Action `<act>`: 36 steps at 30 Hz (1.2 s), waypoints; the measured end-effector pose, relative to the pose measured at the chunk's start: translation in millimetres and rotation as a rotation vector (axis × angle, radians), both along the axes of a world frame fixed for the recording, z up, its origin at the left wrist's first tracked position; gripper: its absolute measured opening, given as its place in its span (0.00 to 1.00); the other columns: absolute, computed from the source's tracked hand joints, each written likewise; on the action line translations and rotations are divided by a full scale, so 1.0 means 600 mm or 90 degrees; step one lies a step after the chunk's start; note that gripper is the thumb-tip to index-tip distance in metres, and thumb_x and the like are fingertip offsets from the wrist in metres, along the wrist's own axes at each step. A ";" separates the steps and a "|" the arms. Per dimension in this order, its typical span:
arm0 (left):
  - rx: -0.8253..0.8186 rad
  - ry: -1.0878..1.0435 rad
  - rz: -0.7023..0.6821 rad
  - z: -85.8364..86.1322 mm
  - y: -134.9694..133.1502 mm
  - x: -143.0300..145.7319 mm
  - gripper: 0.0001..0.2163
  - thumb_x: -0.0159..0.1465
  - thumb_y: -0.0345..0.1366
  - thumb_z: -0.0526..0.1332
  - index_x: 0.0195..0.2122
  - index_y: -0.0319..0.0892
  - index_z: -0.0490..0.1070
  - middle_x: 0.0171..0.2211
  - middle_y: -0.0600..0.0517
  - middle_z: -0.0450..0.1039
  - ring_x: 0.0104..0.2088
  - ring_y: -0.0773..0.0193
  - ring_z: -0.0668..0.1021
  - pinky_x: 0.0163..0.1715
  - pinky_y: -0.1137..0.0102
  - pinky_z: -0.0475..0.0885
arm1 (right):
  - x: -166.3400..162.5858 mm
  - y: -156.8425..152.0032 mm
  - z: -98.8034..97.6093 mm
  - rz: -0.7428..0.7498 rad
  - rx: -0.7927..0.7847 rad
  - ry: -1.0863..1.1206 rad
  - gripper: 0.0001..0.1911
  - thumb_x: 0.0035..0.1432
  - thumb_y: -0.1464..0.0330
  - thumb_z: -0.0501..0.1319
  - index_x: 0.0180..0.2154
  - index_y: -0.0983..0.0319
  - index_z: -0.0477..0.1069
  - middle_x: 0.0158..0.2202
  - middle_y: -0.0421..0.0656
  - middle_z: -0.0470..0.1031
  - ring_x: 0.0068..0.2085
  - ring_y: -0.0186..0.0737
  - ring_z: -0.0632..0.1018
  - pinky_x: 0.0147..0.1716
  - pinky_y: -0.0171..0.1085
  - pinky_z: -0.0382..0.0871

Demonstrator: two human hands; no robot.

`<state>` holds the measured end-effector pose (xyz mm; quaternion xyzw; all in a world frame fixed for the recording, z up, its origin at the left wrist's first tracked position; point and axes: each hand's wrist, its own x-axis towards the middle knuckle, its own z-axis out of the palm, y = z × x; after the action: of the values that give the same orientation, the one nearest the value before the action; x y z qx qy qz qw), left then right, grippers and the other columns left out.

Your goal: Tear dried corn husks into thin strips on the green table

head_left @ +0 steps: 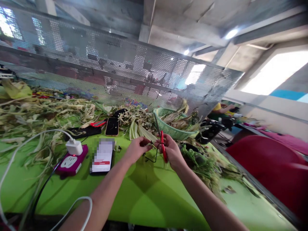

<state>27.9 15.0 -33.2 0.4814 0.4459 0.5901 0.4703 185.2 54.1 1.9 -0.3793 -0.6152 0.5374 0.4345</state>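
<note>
My left hand (pixel 136 148) is closed in a pinch on a pale green leaf strip (pixel 144 133) and a thin black thread (pixel 151 158) that hangs in a loop between my hands. My right hand (pixel 171 150) is closed around a red-handled cutting tool (pixel 163 146), held upright close to my left fingertips. Both hands hover over the bright green table (pixel 144 192), just in front of a green woven basket (pixel 172 128) filled with dried husks.
Dried leaves and husks (pixel 43 110) cover the table's far left. Two phones (pixel 112 126), a phone with a white screen (pixel 102 156), and a purple power strip (pixel 71 162) with a white charger lie left of my hands. A perforated metal screen (pixel 120 73) stands behind. A red chair (pixel 269 166) is on the right.
</note>
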 end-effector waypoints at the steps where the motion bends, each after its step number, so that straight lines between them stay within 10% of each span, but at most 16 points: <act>1: 0.003 0.017 0.001 -0.002 0.001 0.001 0.18 0.46 0.44 0.69 0.33 0.39 0.72 0.29 0.51 0.73 0.30 0.66 0.72 0.32 0.71 0.64 | -0.004 0.000 -0.001 -0.005 0.002 0.004 0.26 0.38 0.69 0.70 0.42 0.61 0.66 0.30 0.39 0.73 0.27 0.32 0.72 0.22 0.29 0.61; 12: -0.055 -0.128 -0.076 0.002 -0.005 0.012 0.14 0.48 0.40 0.69 0.30 0.38 0.70 0.28 0.53 0.70 0.31 0.67 0.72 0.37 0.71 0.65 | 0.000 0.011 -0.013 0.045 -0.011 0.065 0.24 0.39 0.65 0.71 0.40 0.60 0.68 0.29 0.37 0.68 0.25 0.30 0.68 0.23 0.30 0.61; 36: -0.037 -0.195 0.136 0.016 0.001 -0.004 0.12 0.45 0.40 0.69 0.29 0.40 0.73 0.24 0.57 0.68 0.25 0.72 0.67 0.28 0.75 0.62 | 0.079 -0.011 0.011 0.247 0.096 -0.274 0.29 0.54 0.50 0.58 0.53 0.58 0.60 0.42 0.45 0.69 0.45 0.46 0.73 0.47 0.45 0.66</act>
<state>25.7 15.8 -23.4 0.3219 0.4349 0.6897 0.4811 232.8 47.3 8.2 -0.3262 -0.7925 0.4704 0.2105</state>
